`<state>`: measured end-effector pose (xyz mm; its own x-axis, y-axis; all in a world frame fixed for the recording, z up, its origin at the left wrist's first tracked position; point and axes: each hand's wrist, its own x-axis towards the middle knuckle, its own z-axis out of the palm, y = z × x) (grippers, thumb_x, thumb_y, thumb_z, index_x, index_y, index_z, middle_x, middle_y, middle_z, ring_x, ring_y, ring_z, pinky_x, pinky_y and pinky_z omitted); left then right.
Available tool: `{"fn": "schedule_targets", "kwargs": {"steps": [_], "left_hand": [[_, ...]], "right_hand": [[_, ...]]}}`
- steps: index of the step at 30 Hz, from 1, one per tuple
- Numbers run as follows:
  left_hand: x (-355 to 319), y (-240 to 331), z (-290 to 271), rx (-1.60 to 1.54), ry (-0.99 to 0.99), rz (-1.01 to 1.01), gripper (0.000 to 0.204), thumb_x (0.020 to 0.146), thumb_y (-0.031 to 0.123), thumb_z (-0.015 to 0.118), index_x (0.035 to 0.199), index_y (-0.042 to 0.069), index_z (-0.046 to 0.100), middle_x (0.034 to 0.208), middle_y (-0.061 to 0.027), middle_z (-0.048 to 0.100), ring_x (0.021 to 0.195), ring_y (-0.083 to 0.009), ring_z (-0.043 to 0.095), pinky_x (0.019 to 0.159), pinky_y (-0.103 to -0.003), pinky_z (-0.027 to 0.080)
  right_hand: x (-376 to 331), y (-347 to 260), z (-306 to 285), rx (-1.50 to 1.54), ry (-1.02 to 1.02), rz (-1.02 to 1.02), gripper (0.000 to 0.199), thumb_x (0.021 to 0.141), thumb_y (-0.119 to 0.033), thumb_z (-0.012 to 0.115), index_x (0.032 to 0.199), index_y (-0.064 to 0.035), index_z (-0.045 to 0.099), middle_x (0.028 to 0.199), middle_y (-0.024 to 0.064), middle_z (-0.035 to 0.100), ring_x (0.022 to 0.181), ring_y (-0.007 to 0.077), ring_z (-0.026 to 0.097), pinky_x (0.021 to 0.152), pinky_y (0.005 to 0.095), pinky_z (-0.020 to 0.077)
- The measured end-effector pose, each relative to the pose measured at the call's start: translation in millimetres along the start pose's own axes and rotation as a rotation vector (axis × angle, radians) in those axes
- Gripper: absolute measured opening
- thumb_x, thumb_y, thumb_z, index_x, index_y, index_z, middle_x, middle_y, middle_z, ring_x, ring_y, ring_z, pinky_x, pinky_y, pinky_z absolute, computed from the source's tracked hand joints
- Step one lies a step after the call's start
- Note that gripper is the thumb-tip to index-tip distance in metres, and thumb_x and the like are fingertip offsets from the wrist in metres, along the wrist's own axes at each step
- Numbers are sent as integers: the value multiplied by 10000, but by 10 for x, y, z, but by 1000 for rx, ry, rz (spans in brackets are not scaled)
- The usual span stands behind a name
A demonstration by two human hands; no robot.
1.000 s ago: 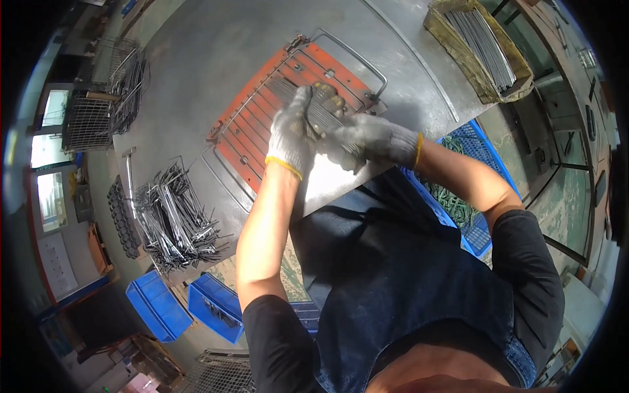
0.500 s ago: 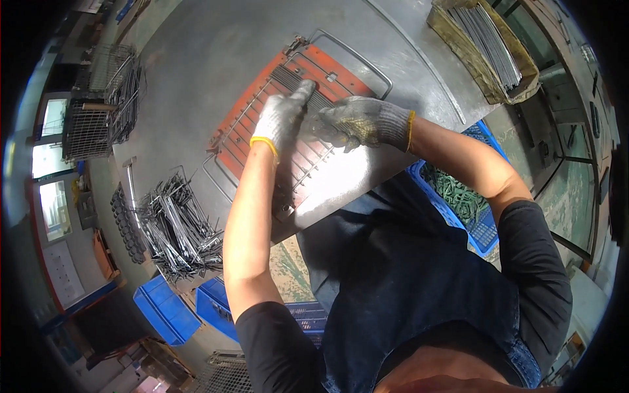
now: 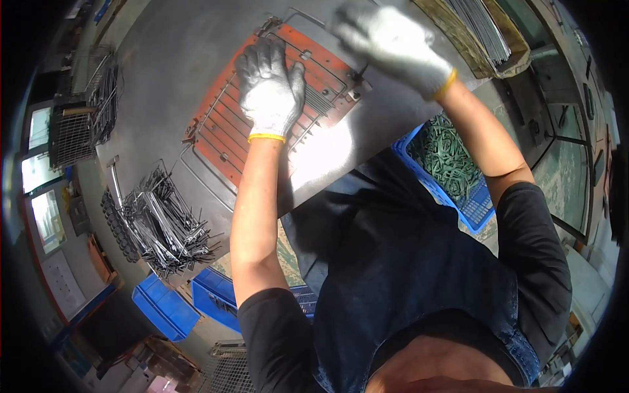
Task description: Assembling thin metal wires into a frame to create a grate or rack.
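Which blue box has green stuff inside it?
The blue crate by the person's right arm, beside the metal table, is full of green pieces. The two blue bins on the floor at lower left show no green.

One head-worn fisheye view, looking steeply down over the person's own chest onto the metal table (image 3: 164, 72); it sits close above the forearms, which enter from the lower edge, and straight edges bow toward the dark round rim, with floor visible at the sides
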<state>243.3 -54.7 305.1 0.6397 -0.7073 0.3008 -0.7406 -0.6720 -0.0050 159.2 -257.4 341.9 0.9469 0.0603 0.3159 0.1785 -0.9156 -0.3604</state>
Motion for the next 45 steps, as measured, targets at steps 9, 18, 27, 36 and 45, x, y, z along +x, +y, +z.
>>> {"fn": "schedule_targets", "kwargs": {"steps": [9, 18, 27, 36, 45], "left_hand": [[-69, -150, -163, -118, -110, 270, 466, 889, 300, 451, 1300, 84, 415, 1326, -181, 400, 1249, -379, 328, 1080, -457, 204], [-290, -259, -291, -188, 254, 156, 424, 805, 265, 512, 1175, 57, 490, 1144, -163, 487, 1126, -344, 421, 1055, -476, 245], [-709, -440, -452, -70, -108, 196, 462, 823, 290, 517, 1238, 97, 452, 1252, -129, 457, 1194, -309, 390, 1054, -439, 263], [-801, -546, -627, -98, 3, 130, 523, 811, 384, 531, 1245, 105, 446, 1239, -124, 451, 1176, -337, 384, 1013, -452, 299], [-785, -586, -422, 25, -144, 158, 552, 878, 400, 467, 1340, 116, 362, 1349, -160, 386, 1265, -334, 339, 1083, -441, 205]], "right_hand": [[-95, 251, 882, 294, 43, 270, 342, 901, -309, 475, 1111, -45, 533, 911, 158, 627, 801, 264, 633, 716, 355, 518], [-37, -49, 611, 602, -26, 558, 339, 911, -269, 464, 1156, -39, 505, 1025, 180, 595, 876, 230, 633, 664, 314, 537], [-81, 161, 731, 419, 141, 436, 424, 892, -337, 458, 1205, -55, 500, 961, 151, 641, 870, 208, 643, 693, 300, 526], [-84, 165, 677, 498, 157, 504, 341, 843, -266, 528, 1108, -53, 534, 963, 139, 616, 753, 214, 638, 636, 307, 520], [-156, 365, 789, -104, 306, -73, 235, 889, -211, 458, 1077, -105, 549, 1064, 91, 577, 689, 192, 636, 642, 324, 510]]}}
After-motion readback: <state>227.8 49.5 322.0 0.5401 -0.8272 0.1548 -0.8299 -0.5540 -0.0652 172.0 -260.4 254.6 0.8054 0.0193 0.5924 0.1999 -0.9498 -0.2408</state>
